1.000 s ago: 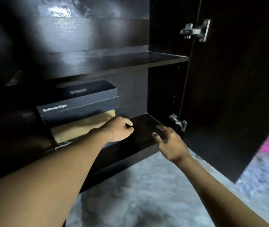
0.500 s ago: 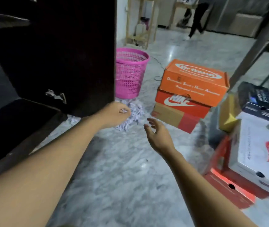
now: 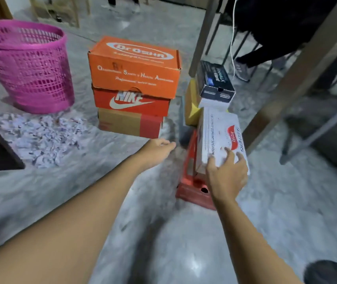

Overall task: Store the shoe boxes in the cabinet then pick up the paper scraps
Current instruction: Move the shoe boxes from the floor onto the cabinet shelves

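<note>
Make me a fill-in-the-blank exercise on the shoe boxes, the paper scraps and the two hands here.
1. The right hand rests on a shoe box whose lid is ____.
2. The orange box tops a stack of ____ boxes.
3. The basket beside the paper scraps is ____.
4. The left hand holds ____.
Missing words: white; three; pink; nothing.
</note>
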`<state>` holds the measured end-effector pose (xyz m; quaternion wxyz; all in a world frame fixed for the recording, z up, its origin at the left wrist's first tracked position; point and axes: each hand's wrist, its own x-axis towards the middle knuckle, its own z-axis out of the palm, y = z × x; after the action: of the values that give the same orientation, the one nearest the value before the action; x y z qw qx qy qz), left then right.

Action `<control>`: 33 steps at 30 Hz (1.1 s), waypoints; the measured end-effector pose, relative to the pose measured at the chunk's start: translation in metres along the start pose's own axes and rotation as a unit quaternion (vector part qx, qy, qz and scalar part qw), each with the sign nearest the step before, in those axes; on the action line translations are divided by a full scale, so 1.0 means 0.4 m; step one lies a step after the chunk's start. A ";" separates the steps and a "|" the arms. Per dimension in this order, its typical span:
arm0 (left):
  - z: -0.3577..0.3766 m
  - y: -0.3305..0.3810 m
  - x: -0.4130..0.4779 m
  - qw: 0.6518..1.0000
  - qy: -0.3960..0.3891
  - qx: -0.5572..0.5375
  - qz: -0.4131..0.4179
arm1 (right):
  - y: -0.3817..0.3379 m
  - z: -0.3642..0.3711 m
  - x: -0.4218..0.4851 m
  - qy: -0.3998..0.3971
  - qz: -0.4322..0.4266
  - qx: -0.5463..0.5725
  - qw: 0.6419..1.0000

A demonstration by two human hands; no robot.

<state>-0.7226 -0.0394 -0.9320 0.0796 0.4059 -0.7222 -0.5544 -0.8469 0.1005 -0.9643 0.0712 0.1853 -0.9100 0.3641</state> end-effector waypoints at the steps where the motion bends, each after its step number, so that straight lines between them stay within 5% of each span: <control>1: 0.042 0.003 0.027 1.000 -0.012 -0.002 -0.013 | 0.028 -0.002 0.027 -0.003 0.043 -0.013 0.999; 8: 0.260 -0.024 0.177 0.994 -0.081 -0.072 -0.024 | 0.202 -0.005 0.127 -0.090 0.157 0.145 0.973; 15: 0.294 -0.014 0.189 0.987 -0.014 -0.147 -0.061 | 0.267 0.021 0.131 -0.160 0.194 0.362 0.898; 26: 0.165 -0.064 0.100 0.989 -0.021 -0.136 -0.055 | 0.203 0.032 0.049 -0.273 0.113 0.475 0.829; 33: -0.044 -0.095 -0.047 0.993 -0.044 -0.096 -0.050 | 0.094 0.038 -0.026 -0.361 0.144 0.477 0.789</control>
<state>-0.6814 -0.0418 -0.9521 0.0584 0.4072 -0.6475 -0.6415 -0.8517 0.1181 -1.0019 -0.4130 0.1805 -0.5965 0.6641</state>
